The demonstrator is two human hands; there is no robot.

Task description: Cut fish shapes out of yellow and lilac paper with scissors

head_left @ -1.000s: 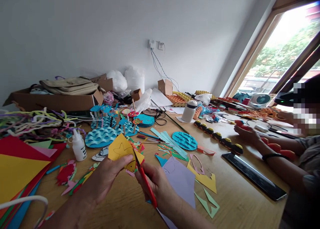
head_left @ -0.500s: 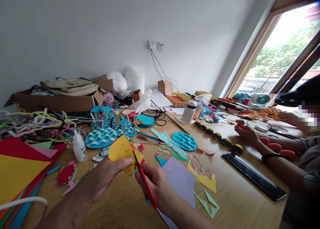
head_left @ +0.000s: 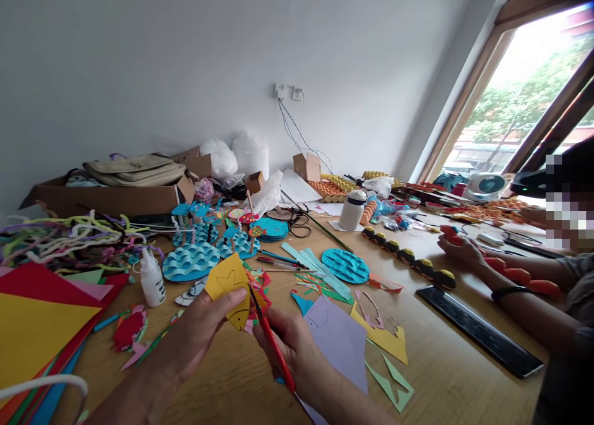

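Note:
My left hand [head_left: 204,329] pinches a piece of yellow paper [head_left: 227,273] between thumb and fingers. Dark outlines are drawn on the paper, a fish with an eye at its lower end and a star-like shape higher up. Wrapped round the red handles of a pair of scissors [head_left: 275,344], my right hand [head_left: 297,341] holds the blades upward against the paper's right edge. How far the blades are apart is hard to see. Under the right wrist lies a sheet of purple paper [head_left: 341,341] with a fish outline.
Left are a glue bottle [head_left: 152,283], coloured paper sheets [head_left: 41,313] and pipe cleaners [head_left: 88,239]. Ahead stand blue wavy paper discs [head_left: 191,261]. Paper scraps [head_left: 390,372], a white bottle [head_left: 352,211] and a black tablet-like slab [head_left: 477,332] lie rightward, beside another person's hand [head_left: 459,252].
The yellow flap right of the scissor blades no longer shows there. Both hands keep their holds. The whole view has shifted slightly, so the table's things appear a little lower and farther right.

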